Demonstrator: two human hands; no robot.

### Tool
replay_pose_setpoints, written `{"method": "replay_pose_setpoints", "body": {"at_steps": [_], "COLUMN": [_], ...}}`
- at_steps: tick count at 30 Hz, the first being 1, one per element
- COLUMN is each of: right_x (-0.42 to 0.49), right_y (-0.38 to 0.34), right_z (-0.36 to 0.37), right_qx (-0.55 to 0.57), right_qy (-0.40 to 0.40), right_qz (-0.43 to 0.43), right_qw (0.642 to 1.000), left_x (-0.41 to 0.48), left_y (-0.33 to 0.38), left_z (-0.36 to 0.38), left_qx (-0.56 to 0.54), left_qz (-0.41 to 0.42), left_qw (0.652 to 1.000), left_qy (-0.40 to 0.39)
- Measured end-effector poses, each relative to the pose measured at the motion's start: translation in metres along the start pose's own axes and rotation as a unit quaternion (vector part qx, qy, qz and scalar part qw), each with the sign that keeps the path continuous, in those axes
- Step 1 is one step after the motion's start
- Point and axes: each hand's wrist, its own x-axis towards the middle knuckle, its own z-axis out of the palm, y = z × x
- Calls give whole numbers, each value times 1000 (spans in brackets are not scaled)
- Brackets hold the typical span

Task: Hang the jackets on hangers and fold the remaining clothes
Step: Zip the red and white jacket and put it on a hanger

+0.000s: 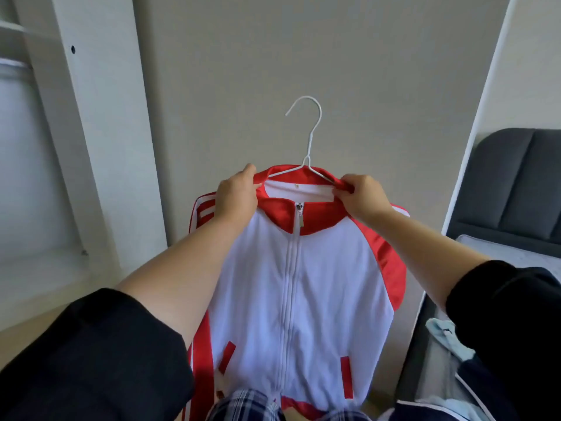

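- The left grip [238, 192] and right grip [361, 194] each pinch the red collar [279, 211] at one side, probably to square the neck over the hanger [307, 159].
- The hanger's hook stands free above, ready for a rail.
- The jacket [303, 284] hangs in mid-air before the person, zipped, white with red sleeves and pocket trims.
- Other clothes [440, 329] lie on the bed [501, 253], right.

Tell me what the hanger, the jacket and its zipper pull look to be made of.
The hanger: thin wire, probably metal with a white coating; slender, smoothly bent hook.
The jacket: smooth synthetic knit, perhaps polyester; red panels faintly shiny, white body drapes softly.
The zipper pull: silvery and glinting, likely metal.
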Motion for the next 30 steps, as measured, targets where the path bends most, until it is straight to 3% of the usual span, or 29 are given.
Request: {"method": "replay_pose_setpoints", "body": {"at_steps": [8,20,24,30], "right_x": [42,223,273,372], "right_y": [2,30,6,-72], "right_z": [75,205,196,142], "right_qx": [40,-11,18,39], "right_qy": [62,26,-24,-80], "right_qz": [53,36,52,49], "right_qw": [996,999,998,995], "left_x": [38,172,227,340], "left_y": [-48,-147,-155,-145], "left_z": [39,184,165,74], "left_qx": [32,36,55,96], "left_qz": [97,-7,-21,-29], "left_qw": [990,995,990,983], "left_qy": [-95,-98,-131,-151]}}
